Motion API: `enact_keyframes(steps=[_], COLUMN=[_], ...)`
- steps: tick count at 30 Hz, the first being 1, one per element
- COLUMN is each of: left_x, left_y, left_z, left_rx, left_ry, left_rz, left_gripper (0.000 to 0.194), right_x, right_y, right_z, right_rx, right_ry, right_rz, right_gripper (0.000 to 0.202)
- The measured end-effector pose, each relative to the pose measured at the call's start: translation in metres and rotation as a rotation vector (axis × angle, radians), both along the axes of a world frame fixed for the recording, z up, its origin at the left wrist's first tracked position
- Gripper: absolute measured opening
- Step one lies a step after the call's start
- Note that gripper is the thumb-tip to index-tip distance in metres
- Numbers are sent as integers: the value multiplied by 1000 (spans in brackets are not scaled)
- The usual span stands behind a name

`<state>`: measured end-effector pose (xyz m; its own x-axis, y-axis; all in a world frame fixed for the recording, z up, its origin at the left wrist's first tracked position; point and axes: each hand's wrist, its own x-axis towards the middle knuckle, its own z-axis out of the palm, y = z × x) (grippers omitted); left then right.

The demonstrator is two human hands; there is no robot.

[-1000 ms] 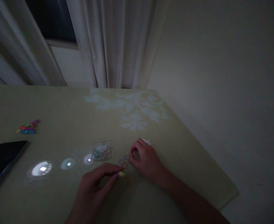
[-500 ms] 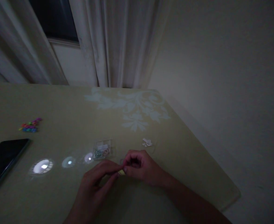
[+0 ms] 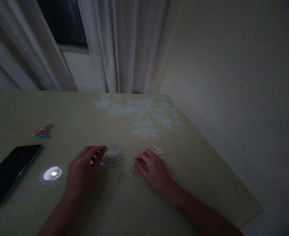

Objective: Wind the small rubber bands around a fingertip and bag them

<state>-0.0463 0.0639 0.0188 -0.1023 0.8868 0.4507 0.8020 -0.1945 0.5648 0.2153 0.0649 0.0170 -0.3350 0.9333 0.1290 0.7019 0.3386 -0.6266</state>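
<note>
My left hand [image 3: 83,168] is at the left side of a small clear plastic box [image 3: 112,163], its fingers closed around a small yellow piece [image 3: 106,149] that barely shows at the fingertips. Inside the box lie a white piece and several small rings, some greenish, some pinkish. My right hand [image 3: 155,168] hovers low by two small pinkish rings [image 3: 135,172] on the table, thumb and fingers slightly apart, with nothing visible between them. Another thin ring [image 3: 122,177] lies alone between the hands. Just beyond the right hand are small white plastic parts [image 3: 159,150].
A dark phone [image 3: 13,173] lies at the left, with a pile of small colourful pieces [image 3: 43,131] behind it. A round shiny light reflection shows beside the phone. The table [image 3: 196,183] has a pale floral pattern and borders a wall at right; curtains [image 3: 125,49] hang behind.
My hands have parted: they were together over a yellow piece. The left moved left and up to the box; the right shifted slightly right, beside the rings. The view has turned a little left.
</note>
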Motion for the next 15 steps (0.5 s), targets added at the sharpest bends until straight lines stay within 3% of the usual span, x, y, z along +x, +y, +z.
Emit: enact_keyframes(steps=[8,15], left_x=[9,11], left_y=[8,1], left_z=[-19,-11], left_rx=[-45,-22], left_ry=[80,91], left_rz=[-15,-27], left_gripper=[37,39], right_x=[-4,1], right_y=[1,4], right_z=[9,12], right_rx=[-16,5], right_ry=[-183,-248], right_rz=[26,34], right_gripper=[4,7])
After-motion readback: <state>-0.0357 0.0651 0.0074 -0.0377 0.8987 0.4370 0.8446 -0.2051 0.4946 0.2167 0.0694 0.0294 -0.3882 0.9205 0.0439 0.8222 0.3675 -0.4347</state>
